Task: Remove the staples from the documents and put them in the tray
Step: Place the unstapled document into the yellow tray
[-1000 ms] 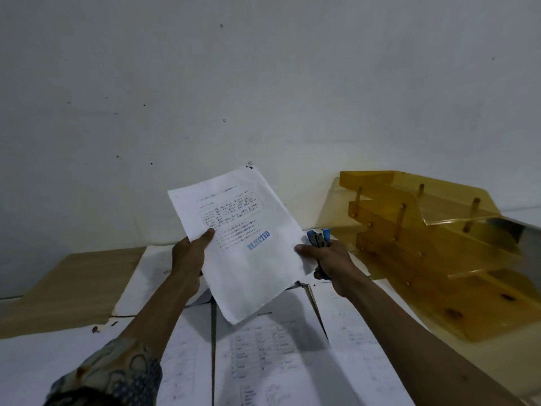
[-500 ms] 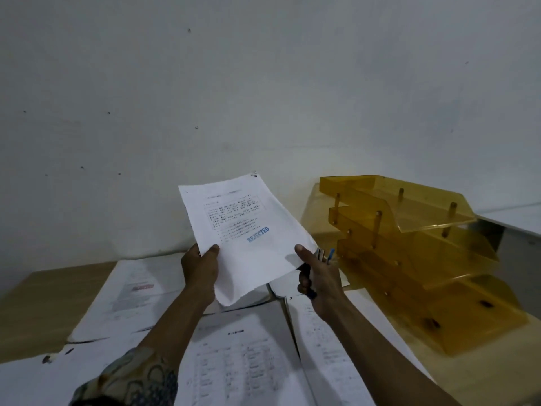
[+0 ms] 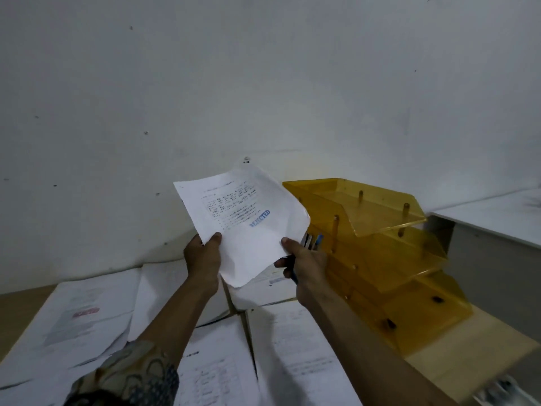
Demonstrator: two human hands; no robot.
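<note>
A white document [image 3: 243,221] with a blue REJECTED stamp is held up in the air in front of the wall. My left hand [image 3: 205,254] pinches its lower left edge with the thumb on top. My right hand [image 3: 304,263] pinches its lower right edge and also grips a blue and silver staple remover [image 3: 313,241], whose tip sticks up above the fingers. The amber three-tier tray [image 3: 380,227] stands just right of the document, its top tier near the paper's right corner.
Several printed sheets [image 3: 87,315] cover the wooden desk [image 3: 456,350] below my arms. A white wall rises close behind. A grey-white cabinet top [image 3: 497,215] sits at the far right behind the tray.
Both hands have carried the document rightward and a little up, closer to the tray's top tier. The grips on the paper and the staple remover are unchanged.
</note>
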